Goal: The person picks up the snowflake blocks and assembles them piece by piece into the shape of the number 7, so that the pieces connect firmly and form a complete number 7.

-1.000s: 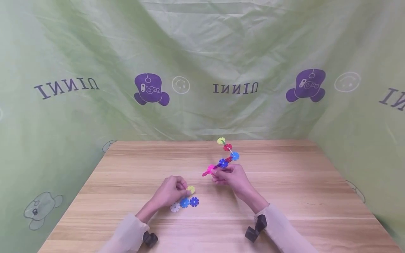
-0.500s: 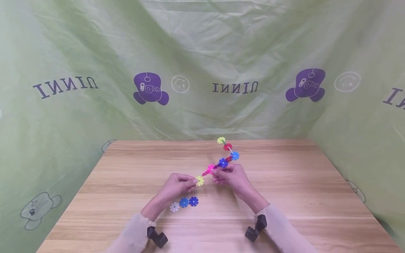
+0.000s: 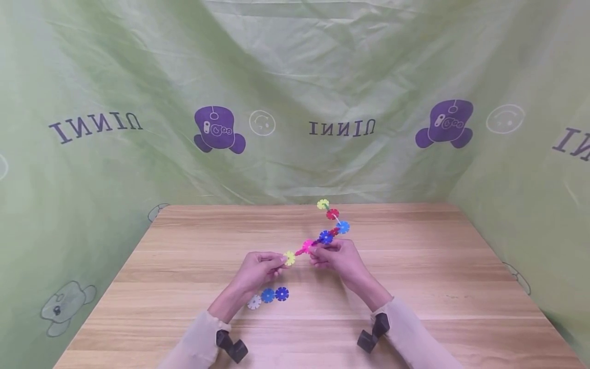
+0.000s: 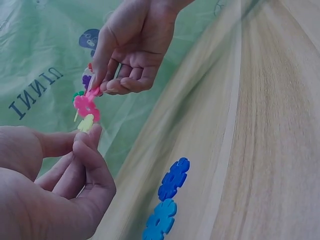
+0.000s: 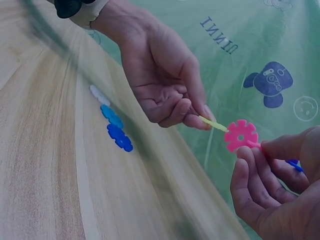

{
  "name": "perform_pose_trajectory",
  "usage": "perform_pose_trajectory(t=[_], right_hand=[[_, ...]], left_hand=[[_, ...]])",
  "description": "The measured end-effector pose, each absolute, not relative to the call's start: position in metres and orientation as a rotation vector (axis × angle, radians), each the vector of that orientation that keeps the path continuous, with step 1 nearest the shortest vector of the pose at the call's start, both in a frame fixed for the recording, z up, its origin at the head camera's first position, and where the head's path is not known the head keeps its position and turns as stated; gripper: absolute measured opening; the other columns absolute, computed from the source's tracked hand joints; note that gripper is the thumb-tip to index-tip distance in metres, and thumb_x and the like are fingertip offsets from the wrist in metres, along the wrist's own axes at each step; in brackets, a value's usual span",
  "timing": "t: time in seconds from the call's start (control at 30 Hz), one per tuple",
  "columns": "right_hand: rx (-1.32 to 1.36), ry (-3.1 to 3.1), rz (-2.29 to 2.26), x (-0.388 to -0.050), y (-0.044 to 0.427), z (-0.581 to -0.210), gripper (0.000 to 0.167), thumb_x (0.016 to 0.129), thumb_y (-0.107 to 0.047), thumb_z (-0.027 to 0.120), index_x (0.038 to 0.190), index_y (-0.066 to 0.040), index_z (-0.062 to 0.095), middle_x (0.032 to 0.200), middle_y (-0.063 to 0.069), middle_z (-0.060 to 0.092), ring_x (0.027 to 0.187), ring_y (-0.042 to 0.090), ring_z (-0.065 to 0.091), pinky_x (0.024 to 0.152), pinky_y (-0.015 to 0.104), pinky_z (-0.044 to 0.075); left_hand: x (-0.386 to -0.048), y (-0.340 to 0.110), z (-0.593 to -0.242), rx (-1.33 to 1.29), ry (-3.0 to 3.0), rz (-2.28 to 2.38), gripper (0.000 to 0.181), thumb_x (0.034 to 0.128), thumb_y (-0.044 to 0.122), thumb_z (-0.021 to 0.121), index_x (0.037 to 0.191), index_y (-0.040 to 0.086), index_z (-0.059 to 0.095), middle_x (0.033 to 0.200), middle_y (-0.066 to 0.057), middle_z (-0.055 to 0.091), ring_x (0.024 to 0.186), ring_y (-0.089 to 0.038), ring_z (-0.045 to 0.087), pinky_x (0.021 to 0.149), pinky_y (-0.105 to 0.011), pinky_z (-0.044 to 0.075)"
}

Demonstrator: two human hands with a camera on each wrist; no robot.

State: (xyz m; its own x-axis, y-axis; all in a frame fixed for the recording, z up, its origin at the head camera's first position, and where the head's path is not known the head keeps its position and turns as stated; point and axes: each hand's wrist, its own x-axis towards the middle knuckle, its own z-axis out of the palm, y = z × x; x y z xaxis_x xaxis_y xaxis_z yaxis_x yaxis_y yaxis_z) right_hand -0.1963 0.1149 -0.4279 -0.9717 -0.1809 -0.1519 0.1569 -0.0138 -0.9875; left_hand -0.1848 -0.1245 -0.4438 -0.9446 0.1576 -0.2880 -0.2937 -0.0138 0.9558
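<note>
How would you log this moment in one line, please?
left hand: pinches yellow disc; right hand: holds disc chain; yellow disc: at edge of pink disc; table: white disc, two blue discs

I am pinching a yellow disc (image 5: 214, 124) and a chain of coloured discs (image 3: 325, 239), and all these pieces are looking like thin, smooth plastic. The dark blue disc (image 5: 119, 138), the light blue disc (image 5: 111, 116) and the white disc (image 5: 100, 95) are showing the same even plastic look. The table (image 3: 428, 287) is showing wood grain, smooth with a soft sheen. My sleeves (image 3: 417, 333) are looking like matt cloth. Behind, the green curtain (image 3: 295, 66) is showing wrinkled, thin cloth with a slight gloss.
</note>
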Motion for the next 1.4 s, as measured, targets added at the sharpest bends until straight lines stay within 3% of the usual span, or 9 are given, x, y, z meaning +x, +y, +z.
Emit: perform_pose_trajectory(t=[0.7, 0.9, 1.1, 1.4], right_hand=[[-0.004, 2.042, -2.067, -0.194, 0.111, -0.424, 0.020, 0.098, -0.002, 0.070, 0.114, 0.009, 0.072, 0.103, 0.024, 0.080, 0.083, 0.019, 0.079, 0.086, 0.038, 0.067], [-0.004, 2.041, -2.069, -0.194, 0.109, -0.425, 0.019, 0.097, 0.000, 0.069, 0.114, 0.010, 0.072, 0.105, 0.026, 0.079, 0.083, 0.018, 0.079, 0.084, 0.035, 0.067], [0.005, 2.045, -2.082, -0.196, 0.109, -0.425, 0.020, 0.097, 0.001, 0.067, 0.114, 0.009, 0.072, 0.105, 0.027, 0.078, 0.082, 0.019, 0.079, 0.085, 0.037, 0.067], [-0.022, 2.035, -2.064, -0.197, 0.110, -0.426, 0.025, 0.098, -0.008, 0.072, 0.117, 0.008, 0.072, 0.103, 0.023, 0.080, 0.085, 0.019, 0.080, 0.089, 0.041, 0.066]], left_hand=[[-0.182, -0.122, -0.446, -0.156, 1.905, 2.059, 0.025, 0.0987, 0.008, 0.070, 0.117, -0.008, 0.072, 0.086, -0.002, 0.076, 0.075, -0.006, 0.062, 0.067, -0.016, 0.053], [-0.181, -0.120, -0.443, -0.157, 1.940, 2.066, 0.027, 0.0984, 0.012, 0.072, 0.119, -0.006, 0.073, 0.091, -0.005, 0.079, 0.077, -0.006, 0.062, 0.068, -0.016, 0.054], [-0.182, -0.114, -0.439, -0.181, 2.035, 2.059, 0.024, 0.0980, 0.015, 0.073, 0.115, -0.002, 0.076, 0.086, -0.002, 0.078, 0.074, -0.007, 0.061, 0.064, -0.017, 0.051], [-0.184, -0.112, -0.440, -0.179, 1.940, 2.127, 0.026, 0.0985, 0.014, 0.073, 0.120, -0.001, 0.074, 0.089, -0.001, 0.079, 0.077, -0.006, 0.062, 0.071, -0.018, 0.055]])
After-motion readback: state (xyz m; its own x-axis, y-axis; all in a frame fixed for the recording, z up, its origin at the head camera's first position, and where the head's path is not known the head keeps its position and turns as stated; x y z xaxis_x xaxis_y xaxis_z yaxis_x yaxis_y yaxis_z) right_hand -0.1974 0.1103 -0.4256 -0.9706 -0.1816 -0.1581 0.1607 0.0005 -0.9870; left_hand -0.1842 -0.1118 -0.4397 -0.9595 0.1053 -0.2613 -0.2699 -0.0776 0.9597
